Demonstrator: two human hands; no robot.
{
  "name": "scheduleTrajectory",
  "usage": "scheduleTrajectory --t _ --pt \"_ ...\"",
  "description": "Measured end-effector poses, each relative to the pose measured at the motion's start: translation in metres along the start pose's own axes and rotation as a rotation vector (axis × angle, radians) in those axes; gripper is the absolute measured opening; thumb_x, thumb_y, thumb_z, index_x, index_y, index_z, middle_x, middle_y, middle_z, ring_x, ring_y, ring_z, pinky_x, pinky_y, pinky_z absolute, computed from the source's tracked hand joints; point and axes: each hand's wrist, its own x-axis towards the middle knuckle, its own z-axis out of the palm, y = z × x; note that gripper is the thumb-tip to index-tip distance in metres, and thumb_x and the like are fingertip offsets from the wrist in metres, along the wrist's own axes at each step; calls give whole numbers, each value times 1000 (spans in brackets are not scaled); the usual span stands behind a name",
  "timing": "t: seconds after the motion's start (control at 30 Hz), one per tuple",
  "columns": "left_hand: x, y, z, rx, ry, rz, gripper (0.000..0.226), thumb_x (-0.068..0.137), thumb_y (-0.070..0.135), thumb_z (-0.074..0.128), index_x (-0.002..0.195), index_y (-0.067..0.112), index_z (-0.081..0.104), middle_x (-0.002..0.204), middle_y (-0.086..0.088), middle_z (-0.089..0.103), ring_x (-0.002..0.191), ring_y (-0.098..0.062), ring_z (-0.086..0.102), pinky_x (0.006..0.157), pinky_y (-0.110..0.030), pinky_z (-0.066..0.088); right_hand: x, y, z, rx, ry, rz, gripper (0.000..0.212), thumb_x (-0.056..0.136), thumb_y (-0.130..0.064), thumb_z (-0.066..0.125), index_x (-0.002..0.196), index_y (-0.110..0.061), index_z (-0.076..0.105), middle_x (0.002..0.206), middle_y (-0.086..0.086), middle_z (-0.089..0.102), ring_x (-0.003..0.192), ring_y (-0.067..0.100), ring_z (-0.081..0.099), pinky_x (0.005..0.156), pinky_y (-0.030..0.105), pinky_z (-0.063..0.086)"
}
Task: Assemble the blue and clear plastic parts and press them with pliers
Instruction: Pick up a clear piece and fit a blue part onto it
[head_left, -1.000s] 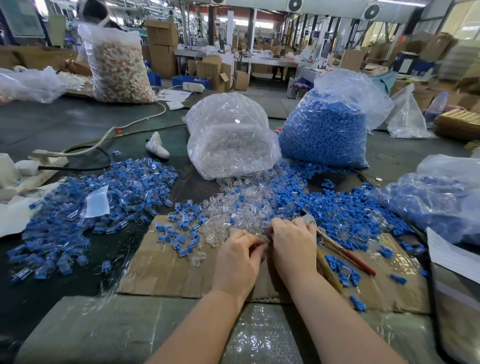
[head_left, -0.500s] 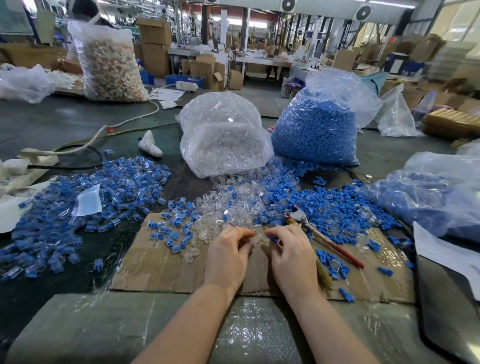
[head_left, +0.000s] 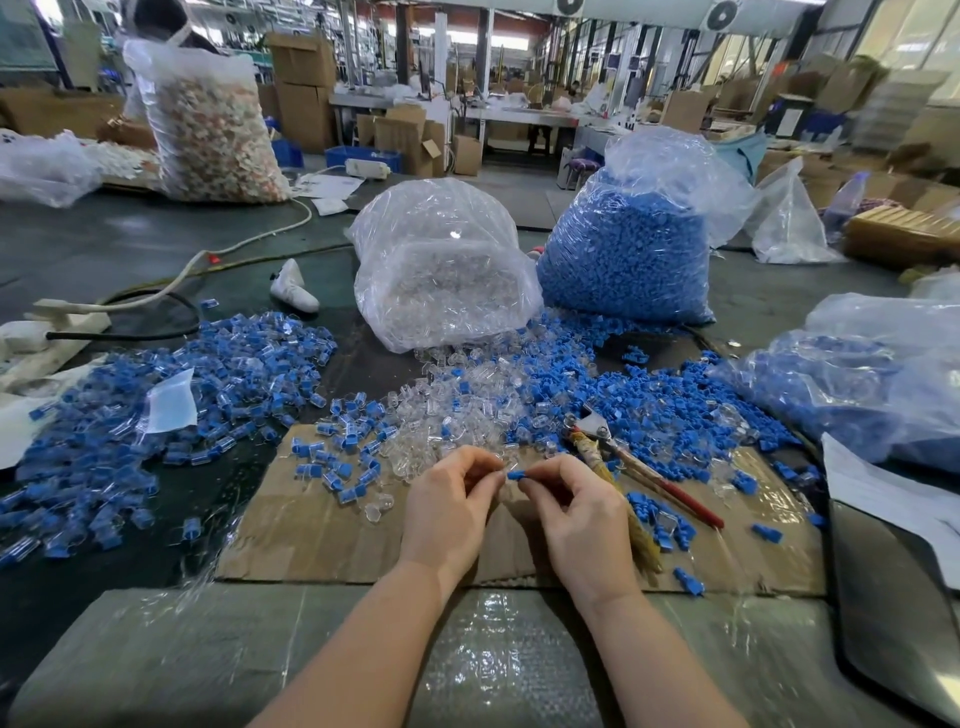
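A large workshop full of cardboard boxes and benches stretches behind a dark tabletop (head_left: 130, 244), where a flattened sheet of cardboard (head_left: 311, 525) lies in front of the person. Both hands meet over the cardboard's far edge: the right hand (head_left: 576, 514) pinches a small blue part (head_left: 516, 474) between thumb and forefinger, and the left hand (head_left: 449, 504) has its fingers curled toward it, fingertips almost touching the blue part; it seems to pinch something clear, but that piece is too small to make out for certain. Just beyond the hands lies a loose pile of clear parts (head_left: 457, 410), mixed at its right side with a spread of loose blue parts (head_left: 649, 400). The pliers (head_left: 636, 467) lie on the cardboard just to the right of the right hand, head pointing away, one handle red and the other wrapped in something tan. To the left, a broad heap of joined blue-and-clear pieces (head_left: 156, 405) covers the tabletop, with a few more scattered on the cardboard near the left hand. Farther back stand two plastic bags side by side: a bag of clear parts (head_left: 441, 270) on the left and a bag of blue parts (head_left: 628, 249) on the right. Another bag holding blue pieces (head_left: 857, 374) slumps at the right edge, and a tall bag of pale mixed pieces (head_left: 213, 119) stands at the far left.
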Motion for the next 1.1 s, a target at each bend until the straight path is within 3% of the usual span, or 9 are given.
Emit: scheduleTrajectory --t 0.1,0.33,0.43,0.6,0.73,0.9,1.1 --pt "0 0 -1 -39 -6 -20 28 84 8 66 75 34 61 75 10 67 73 1 61 71 -13 49 -1 0 1 -58 10 0 8 84 -16 69 80 -21 65 74 -10 66 73 10 65 71 37 54" --pt "0 -1 -2 -61 -21 -45 20 83 9 67 79 29 64 77 5 68 77 -9 65 77 -26 53 -3 -3 2 -261 -12 -52 11 85 -23 66 80 -13 64 75 -1 64 76 17 58 73 37 48" --pt "-1 1 -3 -104 -52 -58 19 83 6 67 79 24 66 76 3 69 75 -10 65 72 -21 54 -3 -4 3 -293 2 -75 14 85 -23 66 78 -11 64 74 0 65 75 18 58 71 34 47" --pt "-2 4 -5 -169 -104 -83 19 84 0 64 78 19 66 74 2 67 65 3 61 61 -9 48 -2 -3 2 -285 -20 -64 15 86 -25 66 80 -11 66 76 -1 66 76 17 59 72 35 47" --pt "0 3 -4 -118 -71 -65 14 86 5 63 84 19 66 78 1 68 74 -10 64 69 -20 54 -2 -3 2 -256 -28 -108 8 85 -24 68 89 -17 67 81 -6 65 78 11 58 74 32 50" --pt "-1 1 -5 -90 -67 -50 17 86 6 63 84 23 65 79 4 68 75 -9 65 70 -20 54 -3 -5 1 -238 -39 -204 29 81 -13 72 109 -19 67 93 -9 64 88 8 57 83 31 51" --pt "-1 2 -6 -70 -70 -44 18 86 6 62 83 23 66 78 4 68 74 -7 65 70 -19 54 -2 -6 1 -233 -42 -243 26 79 -17 73 105 -21 70 89 -8 66 87 8 58 80 32 52"
